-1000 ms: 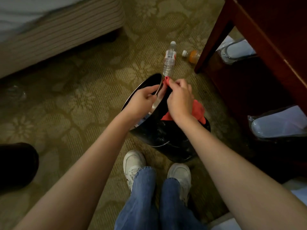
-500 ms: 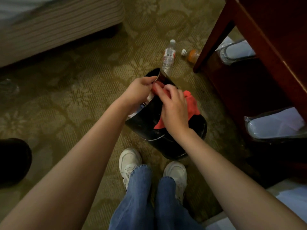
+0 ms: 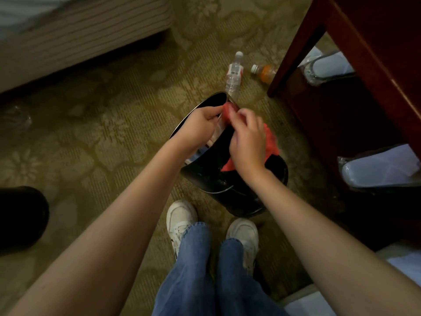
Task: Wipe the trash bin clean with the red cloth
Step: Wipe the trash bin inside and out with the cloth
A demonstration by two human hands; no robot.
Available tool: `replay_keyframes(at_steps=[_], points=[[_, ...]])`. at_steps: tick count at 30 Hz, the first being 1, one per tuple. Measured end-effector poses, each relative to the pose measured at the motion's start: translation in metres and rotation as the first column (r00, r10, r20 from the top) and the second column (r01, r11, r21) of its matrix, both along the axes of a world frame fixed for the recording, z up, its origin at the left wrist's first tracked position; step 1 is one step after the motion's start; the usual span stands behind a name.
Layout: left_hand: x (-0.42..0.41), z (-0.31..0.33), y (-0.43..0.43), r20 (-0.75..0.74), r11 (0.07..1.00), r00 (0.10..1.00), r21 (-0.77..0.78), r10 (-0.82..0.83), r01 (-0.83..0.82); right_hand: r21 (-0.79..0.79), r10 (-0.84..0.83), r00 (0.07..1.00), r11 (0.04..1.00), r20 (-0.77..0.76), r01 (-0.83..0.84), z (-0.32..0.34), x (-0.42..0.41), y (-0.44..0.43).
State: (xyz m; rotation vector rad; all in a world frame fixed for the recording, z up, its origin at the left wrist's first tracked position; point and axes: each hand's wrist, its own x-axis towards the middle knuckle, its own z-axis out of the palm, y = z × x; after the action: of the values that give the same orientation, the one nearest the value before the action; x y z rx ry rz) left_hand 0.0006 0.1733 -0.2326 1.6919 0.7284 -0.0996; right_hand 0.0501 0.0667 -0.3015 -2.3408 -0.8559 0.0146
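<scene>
Two hands at tilted trash bin (image 3: 239, 197) before my shoes (image 3: 181, 216); left hand (image 3: 200, 126) grips far rim, right hand (image 3: 248, 142) bunches red cloth (image 3: 271, 142) against rim just beside it; I'd wipe rim toward me

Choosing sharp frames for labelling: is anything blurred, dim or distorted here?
Head view: the right hand and cloth at the bin rim are motion-blurred; the left hand, gripping the rim, is sharper. Head view: dim, yellowish light, with deep shadow under the desk. Head view: the wide-angle lens stretches the forearms toward the corners.
</scene>
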Motion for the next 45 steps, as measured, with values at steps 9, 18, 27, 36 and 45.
replay_keyframes(at_steps=[9, 18, 27, 36, 45], points=[[0.001, 0.005, 0.003, -0.009, 0.999, 1.000, 0.021, 0.029, -0.029, 0.042, 0.050, 0.999, 0.998, -0.016, -0.050, -0.001, -0.017, -0.007], [-0.014, -0.005, 0.021, -0.101, 0.994, 0.992, -0.077, 0.069, -0.077, -0.045, 0.021, 0.983, 0.999, -0.184, -0.030, -0.009, 0.014, 0.005], [-0.011, -0.009, 0.017, -0.055, 0.993, 0.997, -0.106, 0.047, -0.052, 0.012, 0.166, 0.957, 0.986, -0.237, -0.168, -0.007, -0.028, -0.018], [0.003, -0.007, 0.010, -0.031, 0.998, 0.999, -0.042, 0.035, -0.036, -0.053, 0.080, 0.950, 0.993, -0.303, -0.101, -0.009, 0.015, 0.002], [0.000, -0.005, 0.006, -0.060, 0.997, 0.996, -0.036, 0.067, -0.069, -0.039, 0.250, 0.961, 0.966, -0.119, -0.256, -0.009, -0.039, -0.030]])
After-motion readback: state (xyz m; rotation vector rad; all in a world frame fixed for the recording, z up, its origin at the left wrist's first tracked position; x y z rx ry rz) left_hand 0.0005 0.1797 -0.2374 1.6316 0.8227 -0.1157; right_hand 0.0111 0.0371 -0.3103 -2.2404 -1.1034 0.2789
